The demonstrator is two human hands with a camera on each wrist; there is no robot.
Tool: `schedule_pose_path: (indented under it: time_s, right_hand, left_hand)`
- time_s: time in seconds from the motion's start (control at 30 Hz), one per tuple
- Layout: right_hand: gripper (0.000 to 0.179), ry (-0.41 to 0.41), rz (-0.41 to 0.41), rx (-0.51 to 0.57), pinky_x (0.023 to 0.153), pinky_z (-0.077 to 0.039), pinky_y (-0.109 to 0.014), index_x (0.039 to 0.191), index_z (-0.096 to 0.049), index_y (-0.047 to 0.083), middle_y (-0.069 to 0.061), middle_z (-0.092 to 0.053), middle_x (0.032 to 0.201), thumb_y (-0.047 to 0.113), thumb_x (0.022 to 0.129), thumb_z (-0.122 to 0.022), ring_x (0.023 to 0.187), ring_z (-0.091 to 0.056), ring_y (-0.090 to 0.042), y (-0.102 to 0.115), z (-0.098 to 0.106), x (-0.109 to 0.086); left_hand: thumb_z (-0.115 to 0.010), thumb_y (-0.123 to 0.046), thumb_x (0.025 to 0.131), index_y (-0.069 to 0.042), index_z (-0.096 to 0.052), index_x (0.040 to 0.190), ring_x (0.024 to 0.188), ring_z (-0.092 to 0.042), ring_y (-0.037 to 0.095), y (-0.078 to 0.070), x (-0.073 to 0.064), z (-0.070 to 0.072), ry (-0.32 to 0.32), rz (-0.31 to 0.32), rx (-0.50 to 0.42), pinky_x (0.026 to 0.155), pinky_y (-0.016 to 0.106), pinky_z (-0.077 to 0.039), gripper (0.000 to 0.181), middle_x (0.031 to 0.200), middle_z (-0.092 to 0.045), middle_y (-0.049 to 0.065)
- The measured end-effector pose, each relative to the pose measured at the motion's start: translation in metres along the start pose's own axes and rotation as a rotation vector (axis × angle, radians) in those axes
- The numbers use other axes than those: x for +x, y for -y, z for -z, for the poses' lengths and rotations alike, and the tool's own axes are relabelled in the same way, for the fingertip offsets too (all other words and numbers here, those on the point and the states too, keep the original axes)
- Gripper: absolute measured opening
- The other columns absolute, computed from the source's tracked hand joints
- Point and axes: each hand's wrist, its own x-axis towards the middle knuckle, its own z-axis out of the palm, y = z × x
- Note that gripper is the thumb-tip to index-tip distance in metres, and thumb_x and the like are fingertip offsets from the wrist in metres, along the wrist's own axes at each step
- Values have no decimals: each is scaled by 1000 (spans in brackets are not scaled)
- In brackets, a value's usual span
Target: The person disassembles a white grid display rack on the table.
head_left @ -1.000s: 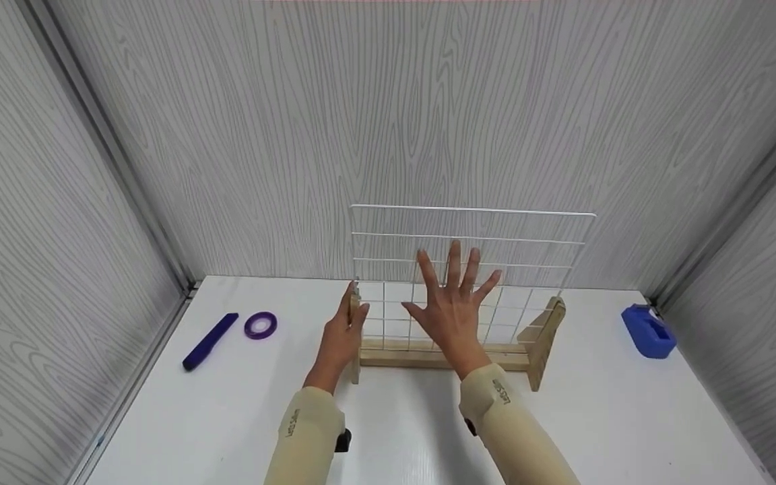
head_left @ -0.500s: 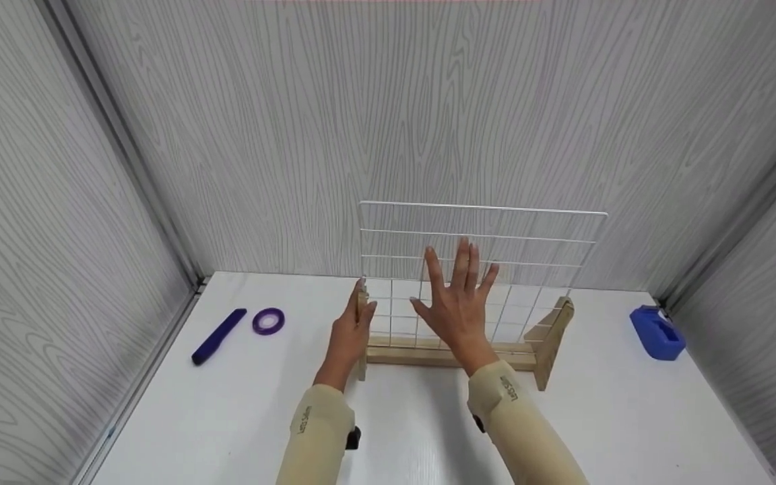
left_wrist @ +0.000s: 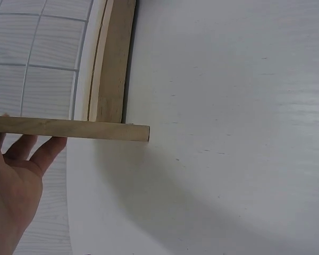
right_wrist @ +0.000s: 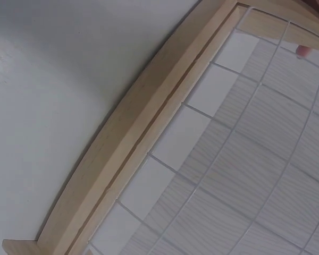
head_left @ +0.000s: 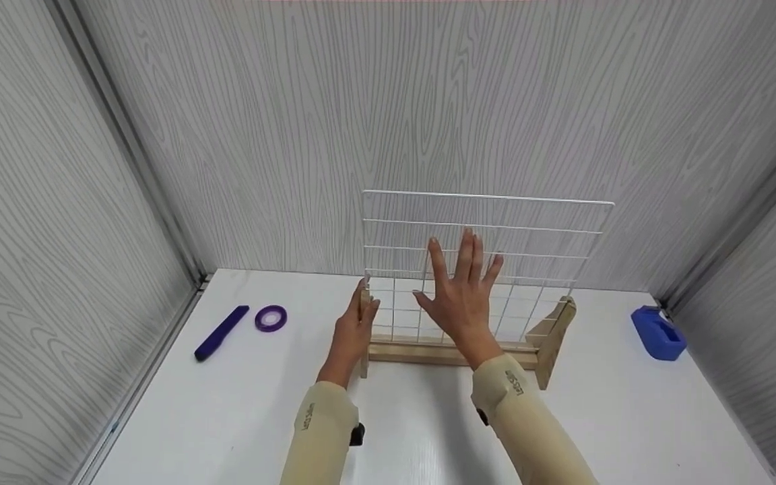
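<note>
A white wire grid (head_left: 489,196) leans back over a wooden stand (head_left: 422,354) on the white table. My left hand (head_left: 351,333) grips the stand's left side board (left_wrist: 69,128), thumb on one face and fingers on the other. Against the front of the grid, my right hand (head_left: 461,303) lies flat with its fingers spread. Seen from the right wrist, the grid's lower edge runs along the grooved base rail (right_wrist: 117,133). The right side board (head_left: 553,340) stands upright at the other end, untouched.
On the left of the table lie a long dark purple tool (head_left: 221,333) and a purple ring (head_left: 271,318) like a tape roll. A blue tape dispenser (head_left: 657,335) sits at the right. Grey wood-patterned panels (head_left: 294,135) enclose the back and sides.
The grid's top edge has risen a little above the base, and my right hand has shifted up with it. My left hand keeps its hold on the side board. The head view has shifted slightly.
</note>
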Motion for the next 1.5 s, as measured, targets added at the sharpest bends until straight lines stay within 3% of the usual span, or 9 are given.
schedule_pose_path:
  time_s: [0.23,0.67,0.97,1.23,1.5]
  right_hand:
    - [116,12,5,25,109,-20,-82,160,-22,26,-32,-18,161,62,70,-86,150,-22,-48,-2,3,5]
    - [117,6,10,36,109,-22,-82,159,-22,27,-31,-17,161,61,68,-87,150,-22,-47,-6,14,22]
    - [119,-15,1,56,109,-22,-81,160,-23,27,-31,-18,162,58,66,-90,151,-21,-47,-9,21,38]
    - [117,20,7,71,110,-21,-81,161,-20,27,-31,-15,163,60,70,-87,152,-18,-47,-11,28,44]
    - [117,10,11,69,111,-21,-81,161,-22,27,-31,-17,163,61,69,-87,153,-18,-47,-12,33,48]
  left_hand:
    - [-34,-77,95,-39,-12,163,143,-44,42,1,2,1,10,20,-15,111,66,-40,81,160,-40,19]
    - [-35,-72,99,-32,-10,164,145,-41,42,-1,3,4,39,18,-19,113,65,-37,81,163,-34,19]
    - [-34,-76,96,-38,-8,164,149,-35,41,0,6,5,54,33,-58,116,66,-33,82,167,-28,15]
    - [-39,-72,97,-34,-15,164,146,-41,39,-2,5,4,36,24,-56,115,63,-36,81,162,-38,15]
    - [-43,-68,97,-38,-23,162,146,-43,38,-4,4,5,35,6,-98,114,63,-38,74,160,-42,14]
